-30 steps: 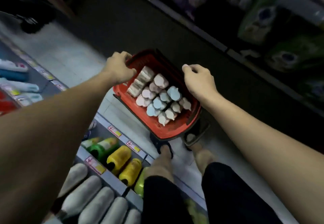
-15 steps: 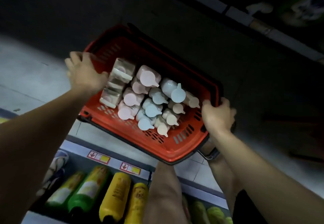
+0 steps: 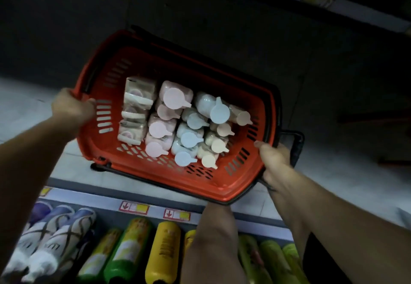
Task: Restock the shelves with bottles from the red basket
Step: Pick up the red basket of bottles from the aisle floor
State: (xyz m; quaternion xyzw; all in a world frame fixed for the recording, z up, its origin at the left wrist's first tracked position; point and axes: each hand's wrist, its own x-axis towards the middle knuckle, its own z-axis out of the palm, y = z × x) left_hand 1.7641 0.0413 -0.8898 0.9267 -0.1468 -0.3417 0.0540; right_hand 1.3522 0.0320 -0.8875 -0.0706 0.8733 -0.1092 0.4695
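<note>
The red basket point(image 3: 229, 185) hangs above a pale tiled floor point(image 3: 333, 172) in a dim shop aisle, tilted a little, with its black handle point(image 3: 293, 148) folded down at the right end. Far beyond it the floor falls into shadow, and the edge of another shelf point(image 3: 333, 1) crosses the far right corner.

The left hand point(image 3: 71, 108) grips the rim at the basket's left end, fingers curled tight over the edge. The right hand point(image 3: 274, 163) clasps the rim at the right near corner, thumb lying on top of the red plastic and the remaining fingers hidden under it.

Inside, the bottles point(image 3: 175, 128) stand upright in close rows: pink caps at the left, pale blue in the middle, beige at the right, each cap with a small tab. Just left of them sit boxed packs point(image 3: 135, 114) in clear wrap.

Near the camera, below the basket, a shelf point(image 3: 106, 201) with price tags point(image 3: 176, 214) holds yellow and green bottles point(image 3: 164, 252) lying side by side, with white and purple ones point(image 3: 51, 239) further left. A bare knee point(image 3: 213, 246) rises in front of them.
</note>
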